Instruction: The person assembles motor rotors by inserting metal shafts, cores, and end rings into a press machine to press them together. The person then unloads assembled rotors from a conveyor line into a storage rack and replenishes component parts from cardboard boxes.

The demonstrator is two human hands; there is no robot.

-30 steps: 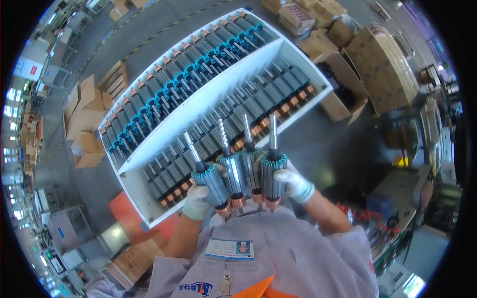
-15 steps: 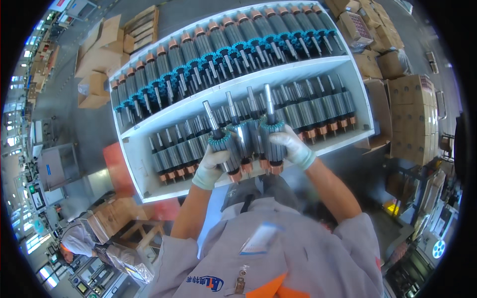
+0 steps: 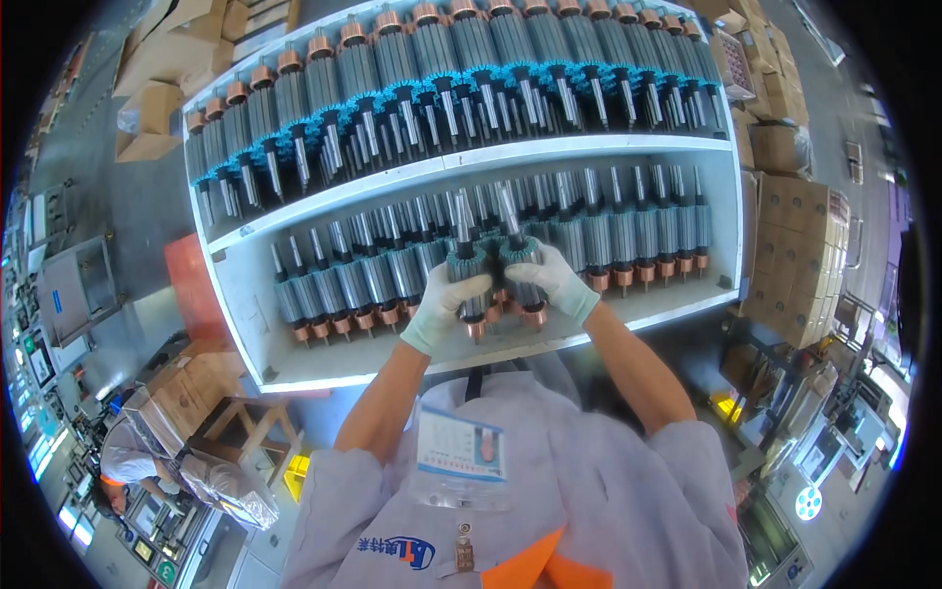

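Gloved in white, my left hand [image 3: 442, 304] is closed round a motor armature [image 3: 467, 267], which stands with its steel shaft up and its copper commutator down. Close beside it, my right hand [image 3: 561, 283] grips a second armature [image 3: 520, 253] the same way up, with a turquoise winding ring near its top. Both armatures are at the lower compartment of a white rack [image 3: 589, 149], in front of the rows standing there. Whether their lower ends touch the shelf is hard to tell.
More armatures [image 3: 339, 290] stand in rows either side of my hands. The upper compartment holds armatures with copper ends up [image 3: 373, 59]. Cardboard cartons [image 3: 795, 255] are stacked to the right, with a box [image 3: 152, 118] at far left. Another person [image 3: 132, 452] bends at lower left.
Both hands have come closer together, bringing the two armatures nearly side by side and farther into the lower compartment. The view has shifted closer to the rack.
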